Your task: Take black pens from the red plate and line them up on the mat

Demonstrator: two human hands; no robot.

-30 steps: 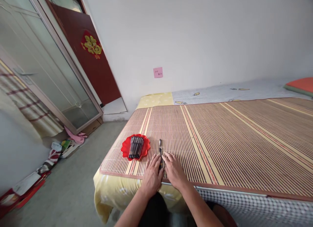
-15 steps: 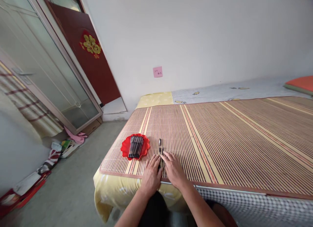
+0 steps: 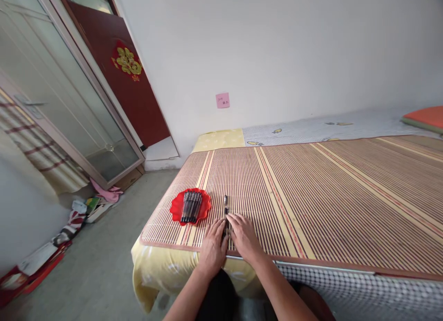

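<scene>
A dark pen (image 3: 226, 204) lies lengthwise on the striped mat, its far end showing and its near part hidden between my hands. My left hand (image 3: 213, 242) rests palm down along the left of the pen, fingers stretched forward and the thumb close to it. On the right side, my right hand (image 3: 244, 233) lies on the mat with its fingers extended, one fingertip touching the pen. Another dark bit shows between the hands, too covered to make out. Left of them, a red scalloped plate (image 3: 175, 209) holds a bundle of several black pens (image 3: 191, 207).
The striped mat (image 3: 311, 196) covers a bed with a yellow cloth (image 3: 166, 261) at its near left corner. A pink note (image 3: 222, 100) is on the wall. An orange cushion (image 3: 425, 114) sits far right. Various items (image 3: 74, 219) line the floor at left.
The small dark piece that stood out beside the pen by my right fingers now appears in line with it. My right fingers have shifted slightly left against the pen; my left hand is nearly still.
</scene>
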